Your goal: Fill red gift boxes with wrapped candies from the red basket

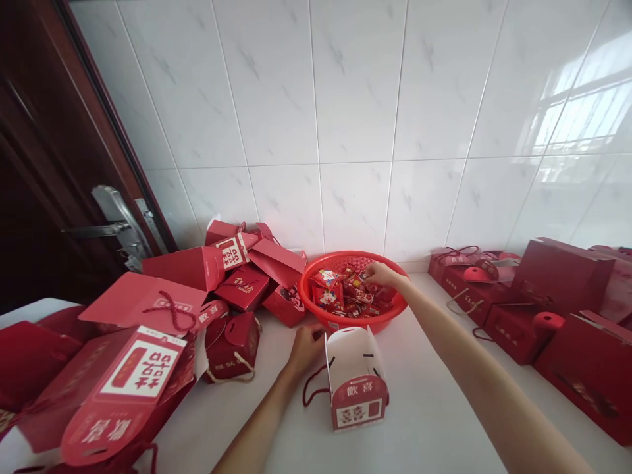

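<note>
A red plastic basket (363,324) against the tiled wall holds many red-wrapped packets (328,297). My right hand (382,275) reaches into its right part, fingers pinched down among the packets; what they hold, if anything, is hidden. In front of the basket stands a small red-and-white box (359,401), its top open and white inside showing, with a dark red cord at its left. Beside the box's back left edge, my left hand (307,343) rests near the table with fingers curled; whatever is between them cannot be made out.
Many red gift boxes (241,286) lie piled on the left, some with open flaps and cord handles. Closed and upright red boxes (567,270) stand in rows at the right. A dark door with a metal handle (121,220) is at the far left.
</note>
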Action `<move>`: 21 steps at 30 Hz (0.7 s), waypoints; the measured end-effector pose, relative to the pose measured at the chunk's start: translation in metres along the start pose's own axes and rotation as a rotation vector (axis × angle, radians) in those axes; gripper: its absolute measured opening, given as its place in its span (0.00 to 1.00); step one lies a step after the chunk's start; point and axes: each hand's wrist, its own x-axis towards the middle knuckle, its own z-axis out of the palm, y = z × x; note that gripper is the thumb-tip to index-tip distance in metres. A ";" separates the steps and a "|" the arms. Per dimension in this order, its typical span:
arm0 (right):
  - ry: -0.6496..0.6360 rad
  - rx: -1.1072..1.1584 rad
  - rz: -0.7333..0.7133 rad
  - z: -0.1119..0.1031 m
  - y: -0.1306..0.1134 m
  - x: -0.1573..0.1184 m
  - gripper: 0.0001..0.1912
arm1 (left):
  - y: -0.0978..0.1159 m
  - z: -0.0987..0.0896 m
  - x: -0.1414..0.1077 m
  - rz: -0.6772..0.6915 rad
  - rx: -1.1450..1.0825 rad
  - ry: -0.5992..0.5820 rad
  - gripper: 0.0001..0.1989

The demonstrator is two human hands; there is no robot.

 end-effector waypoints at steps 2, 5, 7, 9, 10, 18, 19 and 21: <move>0.046 0.083 -0.032 -0.001 -0.007 -0.010 0.11 | -0.002 -0.001 -0.003 0.065 -0.022 0.068 0.08; 0.076 0.302 -0.126 0.003 -0.021 -0.032 0.16 | 0.005 -0.007 -0.008 0.208 -0.002 0.286 0.09; 0.058 0.548 -0.218 0.007 -0.031 -0.048 0.20 | 0.021 -0.013 -0.010 0.282 0.009 0.376 0.11; 0.015 0.712 -0.279 0.011 -0.042 -0.062 0.22 | 0.044 -0.017 -0.007 0.325 -0.022 0.353 0.12; 0.002 0.745 -0.303 0.013 -0.047 -0.067 0.23 | 0.057 -0.018 -0.004 0.331 -0.035 0.321 0.13; 0.150 0.780 -0.422 0.014 -0.067 -0.087 0.18 | 0.108 0.002 0.036 0.360 -0.349 0.014 0.17; 0.129 0.782 -0.416 0.012 -0.064 -0.087 0.17 | 0.108 0.004 0.040 0.362 -0.369 0.028 0.17; 0.121 0.802 -0.405 0.009 -0.056 -0.086 0.16 | 0.104 0.007 0.050 0.361 -0.378 0.009 0.16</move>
